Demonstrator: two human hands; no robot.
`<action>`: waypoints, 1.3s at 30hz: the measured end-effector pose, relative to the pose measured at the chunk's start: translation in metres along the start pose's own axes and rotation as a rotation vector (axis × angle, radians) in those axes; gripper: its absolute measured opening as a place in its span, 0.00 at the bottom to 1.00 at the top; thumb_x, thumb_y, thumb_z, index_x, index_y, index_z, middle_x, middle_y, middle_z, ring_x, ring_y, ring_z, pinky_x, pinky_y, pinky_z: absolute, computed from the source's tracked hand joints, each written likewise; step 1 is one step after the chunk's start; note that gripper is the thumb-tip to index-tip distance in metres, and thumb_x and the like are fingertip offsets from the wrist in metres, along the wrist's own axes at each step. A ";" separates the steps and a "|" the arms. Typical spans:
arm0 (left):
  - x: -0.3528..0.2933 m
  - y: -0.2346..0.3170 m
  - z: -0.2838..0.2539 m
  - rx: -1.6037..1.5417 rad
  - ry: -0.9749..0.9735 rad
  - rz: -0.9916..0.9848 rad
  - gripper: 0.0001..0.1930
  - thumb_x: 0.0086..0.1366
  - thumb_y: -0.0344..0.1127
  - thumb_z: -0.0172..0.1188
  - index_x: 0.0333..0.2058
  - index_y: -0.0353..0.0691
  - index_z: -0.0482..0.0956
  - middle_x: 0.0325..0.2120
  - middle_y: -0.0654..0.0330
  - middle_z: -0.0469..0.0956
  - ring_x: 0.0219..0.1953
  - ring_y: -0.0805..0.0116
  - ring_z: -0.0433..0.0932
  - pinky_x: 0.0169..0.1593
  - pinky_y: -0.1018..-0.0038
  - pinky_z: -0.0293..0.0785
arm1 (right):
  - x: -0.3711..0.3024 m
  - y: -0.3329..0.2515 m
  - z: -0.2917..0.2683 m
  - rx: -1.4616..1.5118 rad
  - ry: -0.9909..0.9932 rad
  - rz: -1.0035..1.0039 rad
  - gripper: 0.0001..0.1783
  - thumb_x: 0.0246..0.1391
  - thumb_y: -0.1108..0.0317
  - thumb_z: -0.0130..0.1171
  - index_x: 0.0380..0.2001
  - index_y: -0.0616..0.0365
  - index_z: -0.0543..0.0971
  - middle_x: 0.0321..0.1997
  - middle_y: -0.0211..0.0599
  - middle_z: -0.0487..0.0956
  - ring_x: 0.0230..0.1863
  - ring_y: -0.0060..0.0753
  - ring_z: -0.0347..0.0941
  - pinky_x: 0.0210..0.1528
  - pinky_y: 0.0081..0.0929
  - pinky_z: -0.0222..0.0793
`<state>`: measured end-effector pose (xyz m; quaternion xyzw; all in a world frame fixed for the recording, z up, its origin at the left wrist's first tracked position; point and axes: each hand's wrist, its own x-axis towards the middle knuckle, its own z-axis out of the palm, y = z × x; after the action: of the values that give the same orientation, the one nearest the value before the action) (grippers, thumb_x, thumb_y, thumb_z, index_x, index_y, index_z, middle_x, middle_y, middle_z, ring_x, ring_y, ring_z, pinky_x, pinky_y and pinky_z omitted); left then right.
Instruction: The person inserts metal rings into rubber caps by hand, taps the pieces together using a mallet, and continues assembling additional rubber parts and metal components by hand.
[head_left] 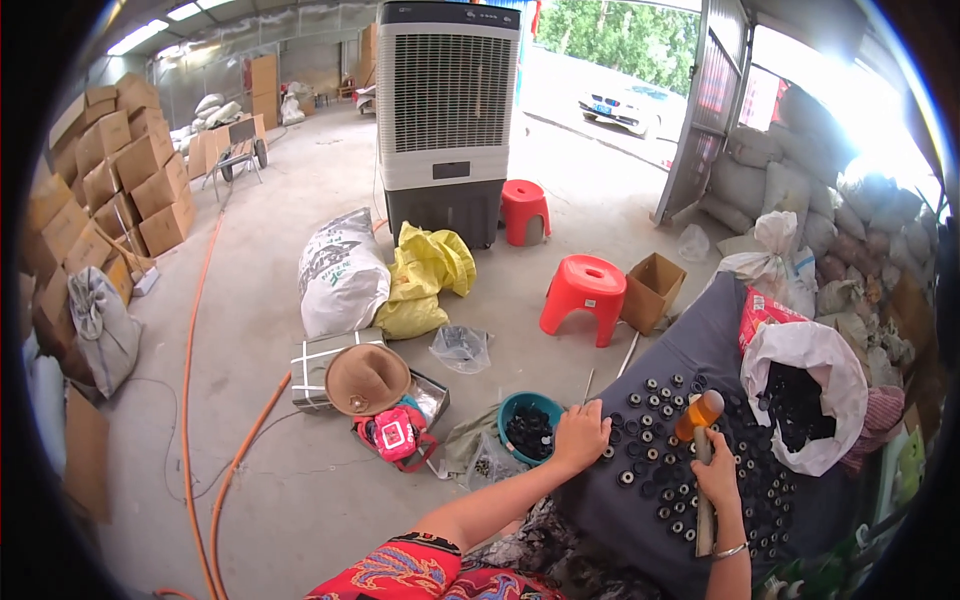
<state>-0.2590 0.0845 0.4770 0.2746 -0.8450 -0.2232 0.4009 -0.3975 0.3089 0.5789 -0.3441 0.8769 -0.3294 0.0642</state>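
My right hand (717,474) is closed around the wooden handle (704,520) of a mallet with an orange head (699,414). That head is over the dark grey cloth (600,510), among many small round black parts (648,452), several with pale metal centres. At the left edge of the cloth, my left hand (582,437) has its fingers curled together beside some of these parts. Whatever it grips is hidden. Just left of this hand is a teal basin (504,408) with black pieces in it.
Right of the parts stands an open white sack (760,360) of black pieces. Beyond the cloth are a red stool (584,297) and an open cardboard box (655,290). A brown hat (368,378), a yellow sack (410,312) and an air cooler (447,190) stand left; an orange hose (196,330) crosses the floor.
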 end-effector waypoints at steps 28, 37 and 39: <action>0.011 -0.005 0.004 0.053 -0.040 -0.044 0.19 0.61 0.38 0.57 0.48 0.33 0.73 0.36 0.47 0.78 0.41 0.49 0.75 0.45 0.58 0.70 | 0.056 0.015 -0.007 0.130 0.137 -0.072 0.37 0.45 0.73 0.60 0.62 0.55 0.66 0.48 0.49 0.79 0.44 0.38 0.79 0.48 0.29 0.72; 0.010 -0.007 0.005 0.067 -0.056 -0.044 0.20 0.59 0.38 0.58 0.47 0.32 0.73 0.37 0.50 0.79 0.41 0.51 0.74 0.46 0.59 0.70 | 0.069 0.019 0.009 0.088 0.003 0.069 0.36 0.45 0.72 0.60 0.61 0.56 0.67 0.53 0.52 0.76 0.53 0.45 0.75 0.55 0.32 0.68; 0.008 -0.006 0.005 0.052 -0.056 -0.056 0.20 0.59 0.38 0.58 0.47 0.32 0.73 0.37 0.50 0.79 0.41 0.51 0.74 0.46 0.59 0.69 | 0.069 0.013 0.005 0.110 0.033 0.066 0.35 0.44 0.72 0.60 0.61 0.56 0.67 0.52 0.52 0.76 0.52 0.45 0.75 0.55 0.33 0.68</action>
<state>-0.2652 0.0750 0.4751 0.3022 -0.8534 -0.2196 0.3635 -0.4548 0.2689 0.5750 -0.3054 0.8694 -0.3803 0.0794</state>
